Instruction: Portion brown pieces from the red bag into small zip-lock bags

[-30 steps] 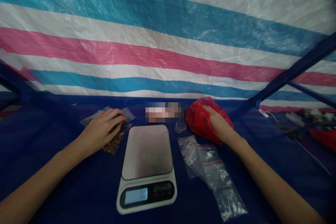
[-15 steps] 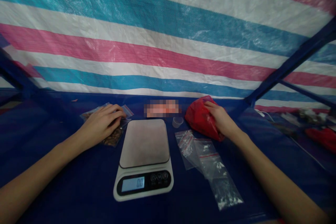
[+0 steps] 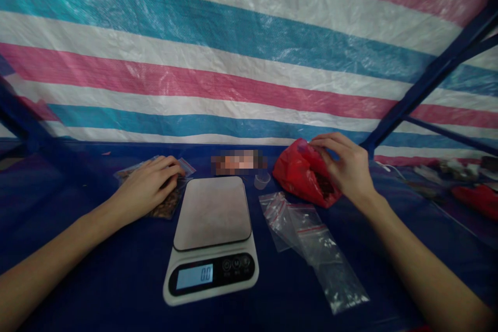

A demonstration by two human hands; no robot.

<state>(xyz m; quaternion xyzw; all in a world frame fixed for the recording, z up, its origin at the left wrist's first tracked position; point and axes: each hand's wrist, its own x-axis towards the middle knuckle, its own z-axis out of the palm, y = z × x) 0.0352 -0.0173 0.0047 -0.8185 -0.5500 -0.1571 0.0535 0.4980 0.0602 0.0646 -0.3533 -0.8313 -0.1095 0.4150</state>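
My left hand (image 3: 153,184) rests palm down on small zip bags (image 3: 165,207) filled with brown bits, its fingers slightly bent and not wrapped round anything I can see. At the right, my right hand (image 3: 346,166) pinches the rim of a red plastic bag (image 3: 293,171). The bag's mouth faces me, and dark brown bits show inside; the fingertips are partly hidden. Between the hands stands a white kitchen scale (image 3: 212,212) with a bare metal plate and a display reading 0.0.
Several clear zip bags (image 3: 330,264) lie overlapping right of the scale. A small clear plastic cup (image 3: 262,181) stands beside the red bag. Behind the scale is a blurred-out patch (image 3: 239,162). Blue metal bars (image 3: 412,93) slant at both sides before a striped tarp (image 3: 233,83).
My right hand has come up and back from the red bag, and its mouth now gapes wider, showing the brown contents. My left hand has stayed on the zip bags.
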